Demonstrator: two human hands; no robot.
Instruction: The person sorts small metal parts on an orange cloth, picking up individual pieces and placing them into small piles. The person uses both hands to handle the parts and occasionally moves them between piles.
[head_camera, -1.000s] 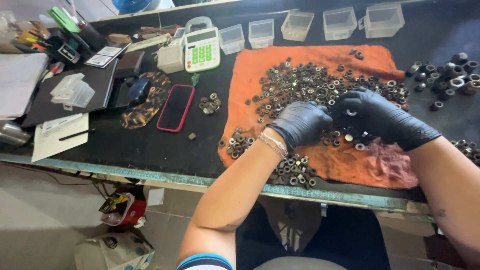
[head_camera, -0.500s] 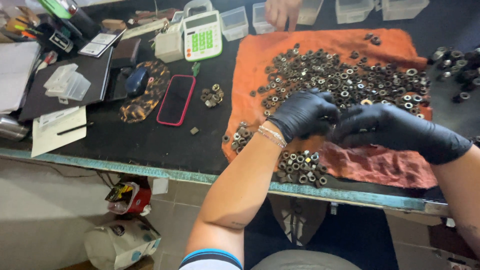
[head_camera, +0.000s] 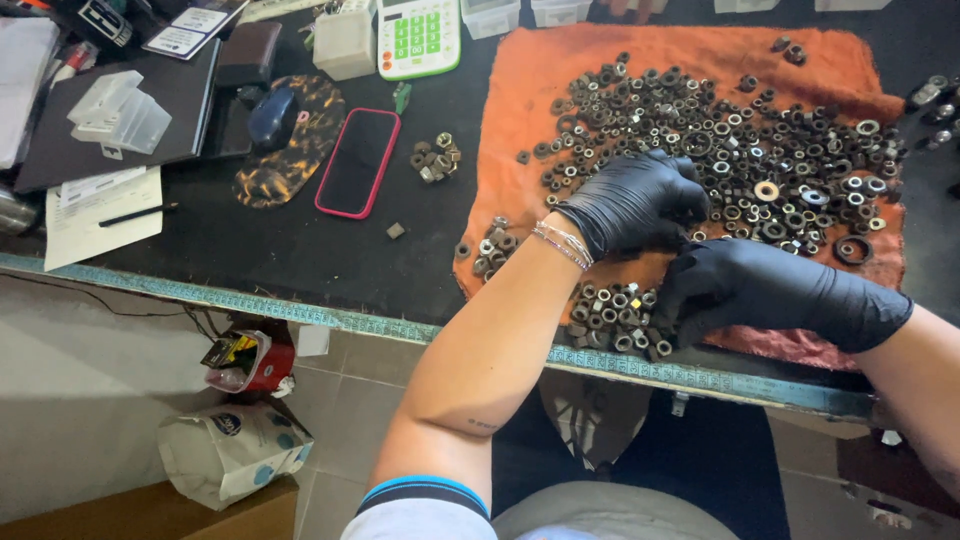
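Both black-gloved hands meet at centre frame over the orange cloth (head_camera: 520, 90) on the desk (head_camera: 300, 250). The left hand (head_camera: 635, 205) and right hand (head_camera: 760, 290) curl their fingers among the nuts and washers (head_camera: 720, 130); whether either grips one, I cannot tell.

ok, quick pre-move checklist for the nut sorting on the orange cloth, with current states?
1. Both hands gloved: ok. Left hand and right hand wear black gloves.
2. Hands over the work: ok. Both are above the orange cloth, at the near edge of the big pile of nuts.
3. Nut pinched in the fingers: cannot tell, fingertips are hidden.
4. Sorted heap clear of the table edge: not ok. The near heap sits close to it.
5. Strays off the cloth: not ok. A small cluster and a single nut lie by the phone.
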